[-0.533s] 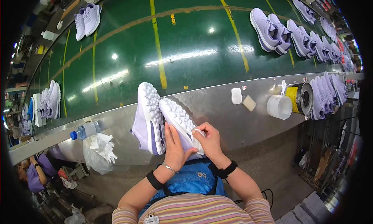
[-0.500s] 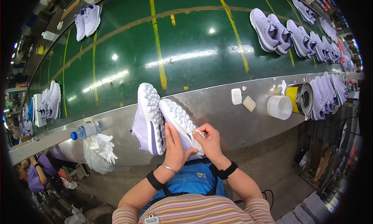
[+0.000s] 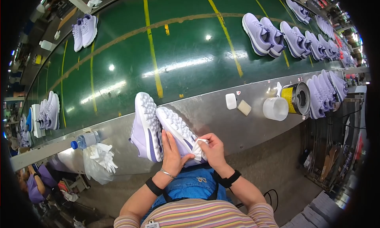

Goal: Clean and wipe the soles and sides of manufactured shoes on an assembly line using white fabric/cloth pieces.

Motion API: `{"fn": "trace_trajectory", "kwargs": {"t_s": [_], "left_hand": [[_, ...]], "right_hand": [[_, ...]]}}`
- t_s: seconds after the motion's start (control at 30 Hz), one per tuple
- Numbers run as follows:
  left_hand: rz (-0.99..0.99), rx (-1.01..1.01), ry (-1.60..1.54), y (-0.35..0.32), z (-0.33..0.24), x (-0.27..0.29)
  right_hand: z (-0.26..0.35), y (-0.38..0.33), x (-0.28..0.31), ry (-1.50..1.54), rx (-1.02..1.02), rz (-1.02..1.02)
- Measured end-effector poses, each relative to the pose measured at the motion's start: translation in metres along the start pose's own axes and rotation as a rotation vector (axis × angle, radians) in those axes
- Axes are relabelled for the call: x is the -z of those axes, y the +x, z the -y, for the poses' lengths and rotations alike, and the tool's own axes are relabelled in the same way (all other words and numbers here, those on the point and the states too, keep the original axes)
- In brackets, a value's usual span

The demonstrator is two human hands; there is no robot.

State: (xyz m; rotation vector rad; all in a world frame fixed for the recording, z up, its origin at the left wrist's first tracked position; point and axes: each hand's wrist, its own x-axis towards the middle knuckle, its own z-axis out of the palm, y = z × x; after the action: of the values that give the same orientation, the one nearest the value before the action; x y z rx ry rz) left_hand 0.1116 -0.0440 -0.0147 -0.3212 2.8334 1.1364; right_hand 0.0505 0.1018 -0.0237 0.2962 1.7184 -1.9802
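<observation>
Head view: pair of lilac sneakers on the near metal ledge, soles up. Left hand (image 3: 171, 155) lies flat on the right-side shoe (image 3: 176, 132), fingers straight and together, pinning it. Right hand (image 3: 213, 148) has fingers curled narrow, pinching a small white cloth (image 3: 199, 145) against the shoe's heel end. Looks mid-wipe; can't tell how much sole is done. Other shoe (image 3: 145, 127) touches it on the left, no hand on it. More pairs far on the green belt (image 3: 178, 50).
</observation>
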Motion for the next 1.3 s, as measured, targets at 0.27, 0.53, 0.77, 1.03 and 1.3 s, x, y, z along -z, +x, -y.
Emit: {"fn": "trace_trajectory", "kwargs": {"t_s": [0.27, 0.53, 0.77, 1.03, 1.3], "left_hand": [[0.053, -0.085, 0.054, 0.003, 0.007, -0.011], [0.049, -0.037, 0.036, -0.007, 0.032, -0.004], [0.093, 0.012, 0.217, -0.001, 0.024, -0.004], [0.085, 0.035, 0.274, -0.002, 0.024, -0.004], [0.057, 0.023, 0.122, -0.008, 0.026, -0.005]], "right_hand": [[0.051, -0.017, 0.064, 0.545, -0.107, 0.041], [0.162, -0.035, 0.213, 0.017, 0.391, -0.463], [0.185, 0.042, 0.345, -0.622, 0.344, -0.834], [0.190, 0.078, 0.352, -0.750, 0.105, -0.812], [0.176, 0.083, 0.361, -0.998, 0.301, -0.869]]}}
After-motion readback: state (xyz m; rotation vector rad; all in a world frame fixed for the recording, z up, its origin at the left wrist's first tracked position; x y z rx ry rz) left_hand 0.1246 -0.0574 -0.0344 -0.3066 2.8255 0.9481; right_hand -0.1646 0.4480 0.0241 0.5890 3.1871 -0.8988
